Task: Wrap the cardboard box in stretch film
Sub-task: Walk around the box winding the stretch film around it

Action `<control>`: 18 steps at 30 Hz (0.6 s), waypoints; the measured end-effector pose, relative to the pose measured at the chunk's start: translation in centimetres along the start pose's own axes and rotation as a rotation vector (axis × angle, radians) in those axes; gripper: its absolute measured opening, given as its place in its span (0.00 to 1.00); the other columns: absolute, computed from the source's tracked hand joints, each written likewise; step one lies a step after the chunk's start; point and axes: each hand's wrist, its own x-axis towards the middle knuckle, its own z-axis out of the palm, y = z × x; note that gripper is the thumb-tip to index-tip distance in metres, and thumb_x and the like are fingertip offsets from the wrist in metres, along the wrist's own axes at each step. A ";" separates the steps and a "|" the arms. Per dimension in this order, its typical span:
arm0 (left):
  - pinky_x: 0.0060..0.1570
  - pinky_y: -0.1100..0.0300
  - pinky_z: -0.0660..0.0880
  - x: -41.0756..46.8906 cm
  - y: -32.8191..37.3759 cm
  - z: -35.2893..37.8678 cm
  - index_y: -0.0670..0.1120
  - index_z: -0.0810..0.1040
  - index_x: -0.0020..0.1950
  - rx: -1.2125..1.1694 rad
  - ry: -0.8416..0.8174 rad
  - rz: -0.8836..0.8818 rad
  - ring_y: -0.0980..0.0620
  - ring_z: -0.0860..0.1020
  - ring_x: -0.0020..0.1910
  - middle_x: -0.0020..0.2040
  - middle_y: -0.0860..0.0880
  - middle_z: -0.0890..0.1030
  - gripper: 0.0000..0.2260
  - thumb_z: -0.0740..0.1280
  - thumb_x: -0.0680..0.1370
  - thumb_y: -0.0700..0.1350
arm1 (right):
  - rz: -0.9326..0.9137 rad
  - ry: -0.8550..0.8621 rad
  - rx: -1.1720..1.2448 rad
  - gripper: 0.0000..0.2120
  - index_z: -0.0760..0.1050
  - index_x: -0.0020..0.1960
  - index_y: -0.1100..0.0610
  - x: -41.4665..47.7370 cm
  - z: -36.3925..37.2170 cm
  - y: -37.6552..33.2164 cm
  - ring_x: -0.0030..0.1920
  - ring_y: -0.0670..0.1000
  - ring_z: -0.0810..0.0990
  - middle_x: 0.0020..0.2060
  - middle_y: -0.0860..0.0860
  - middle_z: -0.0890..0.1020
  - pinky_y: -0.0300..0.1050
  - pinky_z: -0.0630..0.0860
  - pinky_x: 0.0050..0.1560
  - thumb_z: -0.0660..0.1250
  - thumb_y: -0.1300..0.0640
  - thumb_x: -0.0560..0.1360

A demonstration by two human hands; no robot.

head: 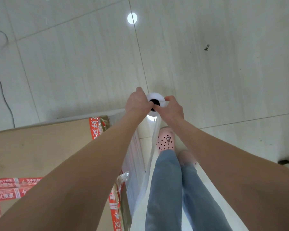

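A large brown cardboard box (40, 150) with red printed tape fills the lower left. Its right side wall shows a glossy layer of stretch film (133, 157). A white roll of stretch film (154, 97) stands upright, seen end-on with its dark core facing me, just past the box's far right corner. My left hand (138, 104) grips the roll's top from the left, fingers curled into the core. My right hand (172, 108) grips it from the right. A loose sheet of film (154, 139) trails from the roll down toward my legs.
Pale tiled floor (207, 80) spreads all round, with a ceiling-light reflection (132, 18). My legs in blue jeans and pink perforated clogs (166, 140) stand between box and film sheet. A dark cable (2, 90) snakes along the far left. A small dark speck (206, 47) lies at right.
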 end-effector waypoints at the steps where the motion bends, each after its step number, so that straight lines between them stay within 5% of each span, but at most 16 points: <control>1: 0.38 0.56 0.70 0.1 0.2 0.0 0.41 0.69 0.59 0.022 -0.021 0.031 0.45 0.75 0.44 0.45 0.45 0.75 0.17 0.67 0.73 0.43 | 0.010 0.000 0.021 0.24 0.67 0.65 0.51 0.1 0.1 0.1 0.44 0.51 0.76 0.49 0.49 0.77 0.42 0.69 0.40 0.70 0.48 0.72; 4: 0.51 0.56 0.73 0.8 0.4 0.2 0.45 0.69 0.69 0.115 -0.094 0.111 0.45 0.76 0.57 0.57 0.44 0.79 0.23 0.66 0.74 0.43 | 0.005 0.012 0.031 0.20 0.70 0.64 0.51 0.5 0.2 0.0 0.44 0.50 0.77 0.51 0.50 0.79 0.39 0.70 0.35 0.67 0.54 0.73; 6: 0.43 0.59 0.72 1.4 0.4 0.2 0.45 0.77 0.57 0.154 -0.113 0.128 0.44 0.78 0.52 0.52 0.45 0.81 0.13 0.63 0.73 0.40 | -0.006 0.028 0.025 0.18 0.71 0.62 0.49 0.7 0.2 -0.3 0.44 0.50 0.77 0.49 0.49 0.78 0.41 0.71 0.38 0.66 0.55 0.72; 9: 0.30 0.61 0.66 1.9 0.6 -0.8 0.44 0.73 0.41 0.144 -0.110 0.065 0.45 0.75 0.40 0.34 0.48 0.74 0.01 0.62 0.72 0.39 | -0.026 0.062 0.001 0.20 0.72 0.63 0.48 1.0 0.3 -1.3 0.45 0.51 0.77 0.48 0.47 0.76 0.41 0.71 0.43 0.66 0.56 0.72; 15: 0.41 0.52 0.81 2.9 -0.9 -2.7 0.38 0.78 0.46 -0.151 -0.036 -0.096 0.43 0.83 0.38 0.42 0.42 0.82 0.09 0.63 0.71 0.41 | -0.078 0.064 -0.003 0.21 0.72 0.64 0.47 2.0 1.3 -4.2 0.44 0.50 0.76 0.47 0.47 0.76 0.35 0.65 0.31 0.67 0.55 0.72; 18: 0.40 0.48 0.82 3.5 -1.9 -3.3 0.37 0.79 0.47 -0.269 0.033 -0.146 0.42 0.83 0.36 0.42 0.41 0.83 0.10 0.63 0.71 0.41 | -0.123 0.052 0.048 0.20 0.73 0.63 0.49 2.6 2.1 -5.5 0.47 0.50 0.78 0.51 0.48 0.79 0.38 0.71 0.38 0.68 0.55 0.72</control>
